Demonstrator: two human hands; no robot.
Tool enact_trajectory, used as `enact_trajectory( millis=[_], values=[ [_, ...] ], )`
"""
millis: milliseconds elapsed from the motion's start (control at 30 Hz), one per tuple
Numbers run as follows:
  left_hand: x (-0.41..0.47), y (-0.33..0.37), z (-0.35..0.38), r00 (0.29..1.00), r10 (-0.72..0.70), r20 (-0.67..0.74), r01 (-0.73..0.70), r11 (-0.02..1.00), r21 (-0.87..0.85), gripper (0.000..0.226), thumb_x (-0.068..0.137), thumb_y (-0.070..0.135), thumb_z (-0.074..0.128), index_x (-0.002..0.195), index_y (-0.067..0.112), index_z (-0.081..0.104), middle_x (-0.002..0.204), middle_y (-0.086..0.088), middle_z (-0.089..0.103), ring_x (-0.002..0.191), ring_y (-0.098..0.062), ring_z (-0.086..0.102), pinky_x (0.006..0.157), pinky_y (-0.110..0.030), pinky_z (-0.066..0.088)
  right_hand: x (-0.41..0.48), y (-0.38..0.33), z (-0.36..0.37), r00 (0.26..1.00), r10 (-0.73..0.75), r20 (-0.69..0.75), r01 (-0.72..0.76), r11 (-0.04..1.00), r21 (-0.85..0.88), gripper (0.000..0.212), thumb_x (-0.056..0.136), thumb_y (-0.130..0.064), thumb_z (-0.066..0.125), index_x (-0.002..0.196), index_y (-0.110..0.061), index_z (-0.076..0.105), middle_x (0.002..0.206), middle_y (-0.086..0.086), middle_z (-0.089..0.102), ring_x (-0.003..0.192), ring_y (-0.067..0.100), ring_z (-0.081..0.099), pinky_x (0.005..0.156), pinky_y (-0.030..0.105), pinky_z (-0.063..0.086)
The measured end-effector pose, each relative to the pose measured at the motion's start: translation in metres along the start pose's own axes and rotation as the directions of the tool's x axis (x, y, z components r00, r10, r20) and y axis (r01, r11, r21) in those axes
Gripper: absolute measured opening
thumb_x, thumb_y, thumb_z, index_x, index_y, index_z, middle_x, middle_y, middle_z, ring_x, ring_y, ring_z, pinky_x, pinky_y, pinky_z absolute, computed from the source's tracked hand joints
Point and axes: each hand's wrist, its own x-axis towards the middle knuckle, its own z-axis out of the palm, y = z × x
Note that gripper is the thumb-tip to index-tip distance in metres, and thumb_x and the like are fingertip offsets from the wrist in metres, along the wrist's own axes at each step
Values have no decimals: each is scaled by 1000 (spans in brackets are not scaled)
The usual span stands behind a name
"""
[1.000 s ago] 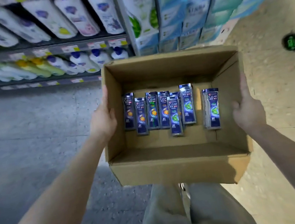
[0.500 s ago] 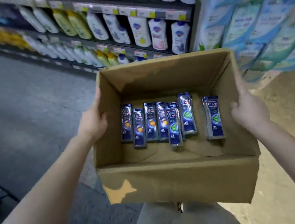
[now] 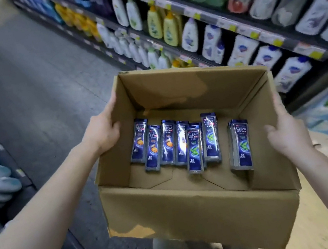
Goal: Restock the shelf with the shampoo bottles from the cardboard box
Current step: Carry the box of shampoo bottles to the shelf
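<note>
Step in hand, as judged from the scene: carrying the cardboard box [image 3: 204, 215] to the restocking position.

The box is held in the air at waist level, clear of the floor [image 3: 30, 98]. The left hand [image 3: 103, 132] clasps the top edge of the left wall, thumb hooked inside and fingers outside. The right hand [image 3: 286, 132] grips the right wall, palm flat on the outside with the thumb over the rim. Neither hand holds a bottle.

The shampoo bottles [image 3: 174, 142] lie flat on the box bottom: a row of six touching one another toward the left wall, and a separate bottle or small stack [image 3: 239, 144] near the right wall.

The shelf [image 3: 229, 26] to the right appears fully stocked with other products. Where these bottles belong cannot be told.

Procedure:
1. Keep the box level; the loose bottles will likely slide if it tilts.
2. Maintain even inward pressure on both walls.
3. Set the box down or brace it before releasing one hand.
</note>
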Motion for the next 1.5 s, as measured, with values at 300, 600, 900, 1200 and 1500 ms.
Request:
enact_trajectory(
  millis=[300, 600, 900, 1200, 1500],
  values=[
    [94, -158, -122, 990, -115, -80, 114, 993, -24, 91, 100, 13, 56, 161, 56, 3, 127, -23, 71, 114, -44, 66, 104, -46, 53, 29, -233, 74, 997, -76, 14, 76, 997, -32, 94, 98, -12, 59, 159, -47, -4, 129, 30, 59, 111, 46, 59, 82, 45, 45],
    [189, -293, -211, 958, -246, -150, 237, 968, -78, 91, 99, 13, 59, 161, 56, 7, 135, -18, 69, 121, -42, 64, 111, -45, 49, 101, -430, 140, 971, -229, 74, 233, 971, -47, 97, 98, -13, 56, 155, -53, -11, 101, 28, 65, 103, 47, 60, 84, 46, 51],
    [363, -375, -312, 942, -303, -142, 294, 952, -78, 88, 100, 14, 57, 162, 53, 9, 133, -17, 70, 119, -41, 65, 110, -43, 49, 225, -619, 201, 961, -239, 139, 243, 970, -17, 99, 99, -15, 55, 151, -57, -19, 79, 21, 62, 68, 36, 59, 56, 38, 48],
    [540, -434, -398, 972, -198, -123, 199, 980, -9, 90, 101, 17, 60, 159, 59, 6, 130, -19, 71, 116, -43, 66, 108, -47, 52, 296, -755, 231, 985, -154, 81, 153, 988, 25, 97, 100, -13, 54, 154, -52, -17, 72, 13, 59, 61, 27, 54, 52, 35, 47],
    [755, -490, -413, 995, 82, 47, -86, 993, 76, 92, 99, 15, 62, 162, 53, 6, 127, -25, 71, 116, -47, 66, 103, -48, 54, 335, -845, 304, 990, 142, -14, -140, 984, 110, 106, 98, -10, 57, 147, -62, -21, 68, 15, 64, 61, 33, 61, 56, 38, 50]
  ],
)
